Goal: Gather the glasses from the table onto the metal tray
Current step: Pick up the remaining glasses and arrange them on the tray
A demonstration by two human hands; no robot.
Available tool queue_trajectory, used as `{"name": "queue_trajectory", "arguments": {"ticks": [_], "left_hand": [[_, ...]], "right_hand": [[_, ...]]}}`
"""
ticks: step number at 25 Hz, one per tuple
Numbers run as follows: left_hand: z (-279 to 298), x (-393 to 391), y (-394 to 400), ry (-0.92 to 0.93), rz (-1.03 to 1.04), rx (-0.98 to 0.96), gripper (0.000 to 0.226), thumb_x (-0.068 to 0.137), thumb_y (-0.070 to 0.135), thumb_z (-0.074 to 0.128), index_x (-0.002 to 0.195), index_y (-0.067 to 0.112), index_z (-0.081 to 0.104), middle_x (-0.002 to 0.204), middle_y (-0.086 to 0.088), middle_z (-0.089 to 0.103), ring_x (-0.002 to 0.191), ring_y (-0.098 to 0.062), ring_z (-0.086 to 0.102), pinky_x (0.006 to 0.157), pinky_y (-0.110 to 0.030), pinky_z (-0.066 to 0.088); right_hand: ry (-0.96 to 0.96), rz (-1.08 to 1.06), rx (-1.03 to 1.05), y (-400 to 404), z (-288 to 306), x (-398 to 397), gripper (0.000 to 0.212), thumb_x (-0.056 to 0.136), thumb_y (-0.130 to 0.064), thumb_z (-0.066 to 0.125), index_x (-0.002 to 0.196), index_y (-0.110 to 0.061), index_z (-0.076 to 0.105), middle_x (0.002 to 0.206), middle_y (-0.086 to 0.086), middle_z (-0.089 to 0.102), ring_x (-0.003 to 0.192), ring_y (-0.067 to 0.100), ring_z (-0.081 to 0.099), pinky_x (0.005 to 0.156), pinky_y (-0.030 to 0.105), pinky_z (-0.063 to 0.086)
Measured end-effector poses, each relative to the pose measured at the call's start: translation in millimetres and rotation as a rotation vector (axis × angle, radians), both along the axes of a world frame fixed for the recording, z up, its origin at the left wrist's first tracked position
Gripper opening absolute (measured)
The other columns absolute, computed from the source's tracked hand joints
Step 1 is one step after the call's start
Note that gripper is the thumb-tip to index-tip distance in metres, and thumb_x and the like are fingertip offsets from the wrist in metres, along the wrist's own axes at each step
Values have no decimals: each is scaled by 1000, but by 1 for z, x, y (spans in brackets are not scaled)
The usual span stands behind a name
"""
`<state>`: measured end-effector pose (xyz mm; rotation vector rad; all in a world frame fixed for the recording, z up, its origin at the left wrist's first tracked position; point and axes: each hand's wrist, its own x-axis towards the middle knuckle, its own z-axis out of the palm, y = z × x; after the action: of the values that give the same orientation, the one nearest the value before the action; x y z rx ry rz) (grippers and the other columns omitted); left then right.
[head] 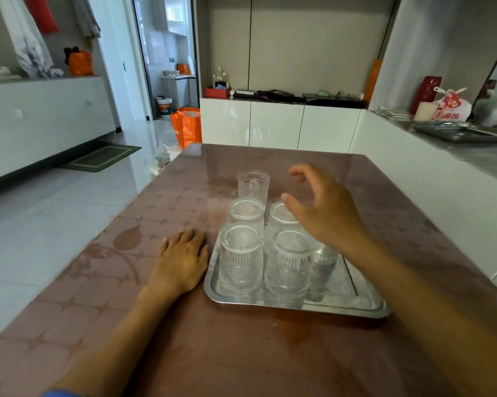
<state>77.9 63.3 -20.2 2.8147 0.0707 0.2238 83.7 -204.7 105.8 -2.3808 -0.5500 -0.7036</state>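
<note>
The right hand [324, 213] hovers with its grip spread, thumb and fingers apart and pinching nothing, above the far right part of the metal tray [341, 306]. Just beyond and to the left of that grip stands the one upright glass [253, 186] that is off the tray, on the bare desk [241, 353] close behind the tray's far edge; by my reading it is the last to be gathered. Below and nearer than the grip, four glasses stand on the tray in two rows, seemingly mouth down: a near left glass [240, 260], a near right glass [288, 266], a far left glass [246, 214] and a far right glass [281, 217], the last partly hidden by the hand. Under the right wrist something glassy [323, 262] shows, but I cannot tell whether it is a fifth glass on the tray or a reflection. So the count is one tray, five glasses for certain, perhaps six. The left hand [184, 259] lies flat on the desk, well to the left of the grip and touching or just beside the tray's left rim, fingers loosely spread and holding nothing. The risk I see: the wrist passes low over the packed glasses, and a careless reach or return could clip a rim and knock one against its neighbour. The ribbed glass may also slip from a loose pinch, and free room on the tray is mostly on the right side.
</note>
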Motion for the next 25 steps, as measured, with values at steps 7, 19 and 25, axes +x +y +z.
{"name": "queue_trajectory", "arguments": {"ticks": [7, 19, 25], "left_hand": [[-8, 4, 2, -53, 18, 21, 52, 97, 46, 30, 142, 25, 44, 156, -5, 39, 145, -27, 32, 120, -51, 21], [5, -3, -1, -66, 25, -117, 42, 96, 37, 44, 132, 18, 55, 146, -8, 51, 133, -27, 47, 115, -45, 32], [68, -53, -20, -531, -130, -661, 55, 82, 31, 73, 132, 35, 51, 129, 18, 57, 114, -4, 58, 93, -18, 49]], "right_hand": [[518, -69, -576, 55, 16, 119, 48, 90, -22, 66, 136, -26, 53, 128, 4, 62, 105, 25, 60, 88, 35, 49], [76, -104, -246, 14, 48, 79, 10, 93, -31, 66, 94, -22, 71, 99, 0, 75, 92, 25, 65, 79, 36, 47], [281, 168, 411, -50, 67, -32, 3, 91, -22, 70, 92, -23, 72, 81, -2, 77, 76, 9, 72, 63, 22, 54]]}}
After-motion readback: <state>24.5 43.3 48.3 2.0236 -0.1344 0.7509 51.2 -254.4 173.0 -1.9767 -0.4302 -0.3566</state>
